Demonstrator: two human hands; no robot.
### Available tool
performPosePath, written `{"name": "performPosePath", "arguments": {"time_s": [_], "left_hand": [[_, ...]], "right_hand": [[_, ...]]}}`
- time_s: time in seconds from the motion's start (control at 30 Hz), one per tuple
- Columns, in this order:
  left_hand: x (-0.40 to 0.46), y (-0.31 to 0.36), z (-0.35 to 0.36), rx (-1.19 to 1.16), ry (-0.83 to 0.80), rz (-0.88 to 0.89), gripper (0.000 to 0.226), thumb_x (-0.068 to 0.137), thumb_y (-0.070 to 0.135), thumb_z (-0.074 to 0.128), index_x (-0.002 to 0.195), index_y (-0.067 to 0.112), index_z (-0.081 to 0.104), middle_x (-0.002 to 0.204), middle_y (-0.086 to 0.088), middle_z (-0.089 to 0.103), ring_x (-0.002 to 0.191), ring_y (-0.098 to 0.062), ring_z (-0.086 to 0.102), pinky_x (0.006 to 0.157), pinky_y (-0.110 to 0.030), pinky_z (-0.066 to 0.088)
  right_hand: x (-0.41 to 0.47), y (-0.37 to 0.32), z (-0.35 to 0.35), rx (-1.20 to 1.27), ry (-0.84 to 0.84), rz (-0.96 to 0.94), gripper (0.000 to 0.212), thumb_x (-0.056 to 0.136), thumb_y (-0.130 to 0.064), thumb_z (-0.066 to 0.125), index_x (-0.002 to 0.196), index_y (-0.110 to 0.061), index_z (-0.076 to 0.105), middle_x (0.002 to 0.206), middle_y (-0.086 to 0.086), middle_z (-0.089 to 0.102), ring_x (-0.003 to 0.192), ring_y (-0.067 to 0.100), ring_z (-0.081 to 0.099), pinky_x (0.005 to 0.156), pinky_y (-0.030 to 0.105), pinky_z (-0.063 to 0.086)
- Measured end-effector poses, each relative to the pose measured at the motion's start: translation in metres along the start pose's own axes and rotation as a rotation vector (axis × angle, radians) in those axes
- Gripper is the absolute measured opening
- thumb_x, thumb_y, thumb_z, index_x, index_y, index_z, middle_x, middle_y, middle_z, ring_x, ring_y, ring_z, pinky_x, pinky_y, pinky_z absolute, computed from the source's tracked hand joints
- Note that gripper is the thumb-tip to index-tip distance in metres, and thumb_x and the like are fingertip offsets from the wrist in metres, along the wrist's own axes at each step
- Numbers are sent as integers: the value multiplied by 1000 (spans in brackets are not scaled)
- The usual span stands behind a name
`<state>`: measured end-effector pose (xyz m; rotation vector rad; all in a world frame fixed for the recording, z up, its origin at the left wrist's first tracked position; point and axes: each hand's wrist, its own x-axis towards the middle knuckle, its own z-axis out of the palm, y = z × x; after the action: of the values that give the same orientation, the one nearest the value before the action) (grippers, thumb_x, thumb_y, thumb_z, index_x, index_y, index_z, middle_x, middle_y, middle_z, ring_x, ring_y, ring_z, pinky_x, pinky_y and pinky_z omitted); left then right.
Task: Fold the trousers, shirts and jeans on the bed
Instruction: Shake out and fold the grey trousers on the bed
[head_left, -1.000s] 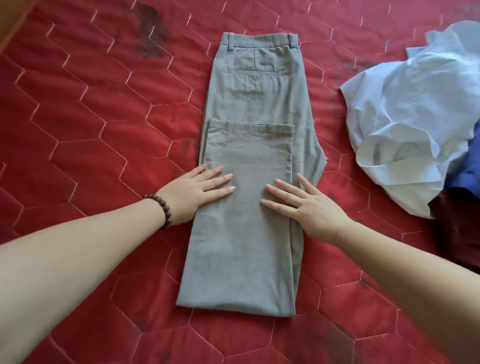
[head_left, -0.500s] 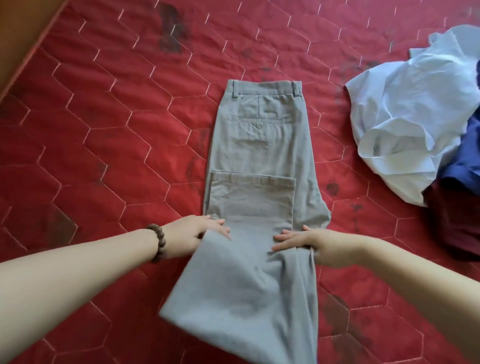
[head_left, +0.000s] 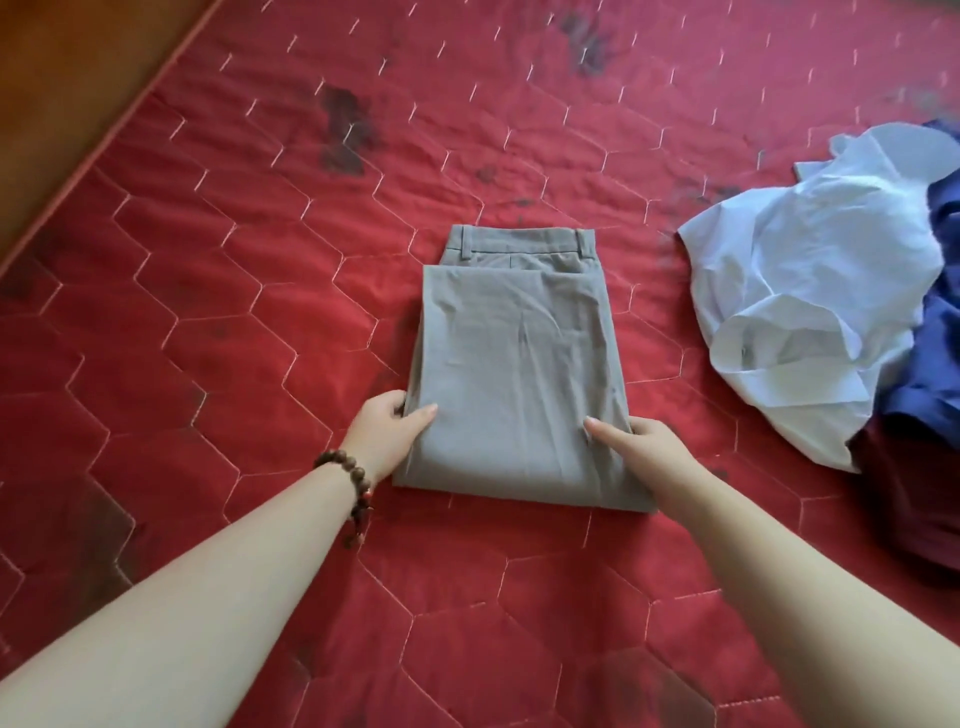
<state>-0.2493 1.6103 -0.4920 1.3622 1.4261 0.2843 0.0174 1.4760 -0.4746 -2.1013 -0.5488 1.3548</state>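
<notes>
Red quilted bed (head_left: 218, 291) now carries the grey trousers (head_left: 514, 374) doubled again into a compact packet. Left hand (head_left: 387, 428) and right hand (head_left: 641, 449) each keep a clamped grip on its near corners; white shirt (head_left: 810, 317) waits unfolded.

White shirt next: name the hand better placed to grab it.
Right. The right hand grips the folded trousers on the side nearer the white shirt; the left hand lies across the trousers from it.
</notes>
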Motion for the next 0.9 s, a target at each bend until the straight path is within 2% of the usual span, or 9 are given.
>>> {"name": "performPosePath", "arguments": {"time_s": [0.1,0.2,0.27,0.37,0.47,0.53,0.63,0.77,0.9], "left_hand": [[12,17,5,-145,32,-2,17,87,27,67,97,12,66,87,-7,74,81,-21,71,81,-45,56],[27,25,10,-68,63,12,11,93,26,58,95,17,64,90,-2,72,85,-21,69,82,-42,55],[27,26,10,-42,119,59,17,96,27,52,85,21,63,84,2,70,81,-15,66,73,-34,53],[23,35,7,-132,176,176,20,98,28,50,84,24,63,80,7,70,73,-4,64,65,-28,47],[26,62,3,-287,143,290,16,99,26,49,94,27,64,89,0,72,85,-19,68,75,-37,53],[36,76,2,-326,168,361,15,98,25,50,94,28,64,86,-5,72,79,-21,68,71,-33,54],[51,73,10,-147,313,298,6,94,22,57,91,21,62,63,-1,62,54,-13,53,49,-15,40],[63,41,25,23,379,10,12,92,19,60,85,9,60,67,-1,57,69,-23,55,56,-27,33],[62,39,27,76,462,144,15,93,13,56,79,10,52,60,2,51,61,-23,48,54,-28,22]], "right_hand": [[14,-12,0,125,45,-75,28,80,-38,74,92,-13,71,89,12,74,83,28,71,79,47,58],[25,-21,4,159,27,-88,25,80,-29,75,99,-14,68,89,6,74,77,19,72,67,35,59],[25,-23,6,159,39,-111,19,83,-19,72,101,-13,66,91,6,74,78,19,70,69,33,57],[17,-27,3,97,121,-363,16,88,-10,64,97,-23,66,90,-5,72,83,9,65,76,25,51],[10,-45,-6,130,170,-595,18,91,-8,60,94,-26,64,87,-9,69,81,1,61,73,13,45],[14,-56,-11,154,221,-649,13,90,-15,59,93,-27,63,86,-9,67,81,2,59,73,14,45],[35,-57,-7,72,314,-538,10,89,-16,60,93,-25,62,87,-9,68,82,2,60,73,21,45],[64,-42,8,-95,336,-216,9,89,-20,61,85,-12,62,82,2,67,82,22,61,73,37,46],[66,-44,11,-119,404,-303,19,89,-18,60,72,-19,52,66,-10,58,69,12,53,61,26,38]]}}
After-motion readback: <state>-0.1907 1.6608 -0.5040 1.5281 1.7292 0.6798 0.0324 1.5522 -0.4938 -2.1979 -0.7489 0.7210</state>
